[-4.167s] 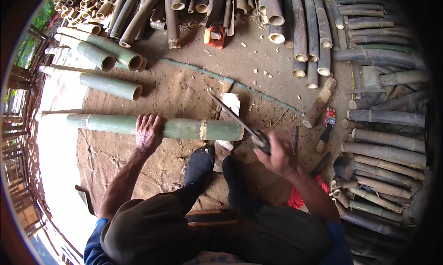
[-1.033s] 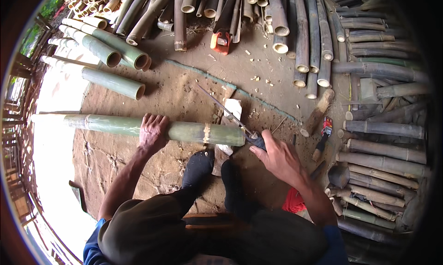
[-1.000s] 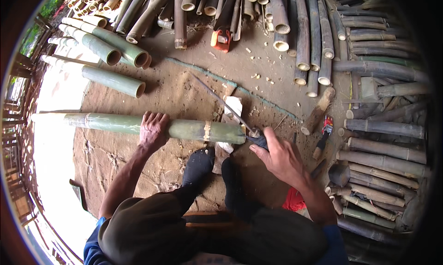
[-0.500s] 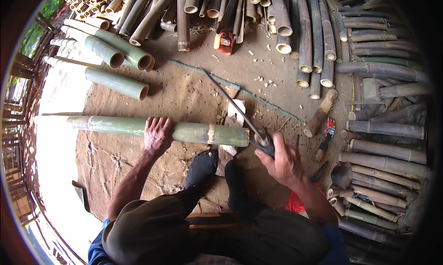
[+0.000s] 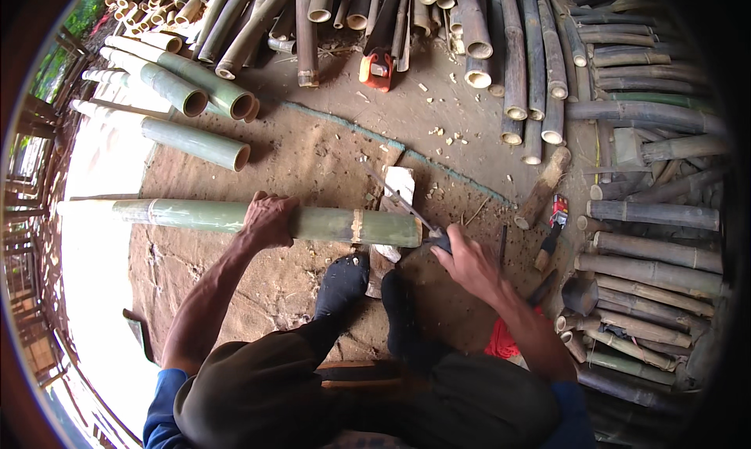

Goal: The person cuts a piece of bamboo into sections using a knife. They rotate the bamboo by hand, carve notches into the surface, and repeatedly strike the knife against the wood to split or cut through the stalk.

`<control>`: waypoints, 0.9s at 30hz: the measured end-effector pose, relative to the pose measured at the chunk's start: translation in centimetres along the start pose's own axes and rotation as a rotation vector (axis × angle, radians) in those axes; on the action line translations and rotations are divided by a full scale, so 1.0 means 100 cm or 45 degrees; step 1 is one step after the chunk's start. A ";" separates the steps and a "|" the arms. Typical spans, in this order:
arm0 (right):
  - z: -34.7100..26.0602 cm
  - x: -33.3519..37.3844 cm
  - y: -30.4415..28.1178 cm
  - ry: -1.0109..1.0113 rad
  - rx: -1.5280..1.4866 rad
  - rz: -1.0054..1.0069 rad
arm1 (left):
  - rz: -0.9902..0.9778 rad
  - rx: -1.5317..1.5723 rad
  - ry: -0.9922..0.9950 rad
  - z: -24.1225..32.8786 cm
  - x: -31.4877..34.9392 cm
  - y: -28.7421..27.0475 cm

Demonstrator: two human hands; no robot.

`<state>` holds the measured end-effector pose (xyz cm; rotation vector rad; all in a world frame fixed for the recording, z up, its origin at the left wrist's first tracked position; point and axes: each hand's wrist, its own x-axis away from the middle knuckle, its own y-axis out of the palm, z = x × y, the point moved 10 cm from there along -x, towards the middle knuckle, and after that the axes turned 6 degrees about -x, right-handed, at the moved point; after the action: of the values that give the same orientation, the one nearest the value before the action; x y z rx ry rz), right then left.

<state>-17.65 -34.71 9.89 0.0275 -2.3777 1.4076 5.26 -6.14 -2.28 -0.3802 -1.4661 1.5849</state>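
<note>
A thick green bamboo pole (image 5: 325,224) lies crosswise in front of me, its right end over a pale block (image 5: 400,187). My left hand (image 5: 270,220) is closed over the top of the pole, left of its node ring. At the pole's right end, my right hand (image 5: 467,257) grips the dark handle of a long-bladed tool (image 5: 403,204), saw-like and seen nearly edge-on. The narrow blade slants away to the upper left, past the pole's end. Whether it touches the bamboo I cannot tell.
My feet (image 5: 344,285) in dark socks stand just behind the pole. Several green poles (image 5: 195,141) lie at the far left. An orange-handled tool (image 5: 377,70), a short log (image 5: 544,187), a red-and-black tool (image 5: 556,222) and stacked bamboo (image 5: 653,214) surround the brown mat (image 5: 211,285).
My right hand has moved slightly left and up, bringing the tool's handle closer to the pole's end. My left wrist has lifted and turned while still on the pole.
</note>
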 end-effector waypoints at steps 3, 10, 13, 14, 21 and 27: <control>0.017 -0.017 0.002 0.076 0.155 -0.095 | 0.056 -0.055 -0.034 -0.010 -0.008 -0.005; -0.087 0.013 -0.073 -0.389 -0.218 0.309 | 0.191 -0.058 -0.028 0.000 0.017 -0.006; 0.007 -0.004 0.008 0.022 0.156 -0.083 | 0.520 -0.113 0.025 0.015 0.022 -0.016; 0.020 -0.005 0.012 0.073 0.239 -0.124 | 0.568 -0.111 0.036 0.017 0.026 -0.013; -0.091 0.008 -0.074 -0.278 -0.163 0.202 | 0.748 -0.125 0.018 0.015 0.040 -0.019; 0.020 -0.007 0.014 0.075 0.259 -0.103 | 0.710 -0.104 0.017 0.015 0.032 -0.016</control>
<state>-17.93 -35.83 7.62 0.1322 -2.1530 1.5833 3.08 -4.85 0.64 -0.9063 -1.4951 1.9457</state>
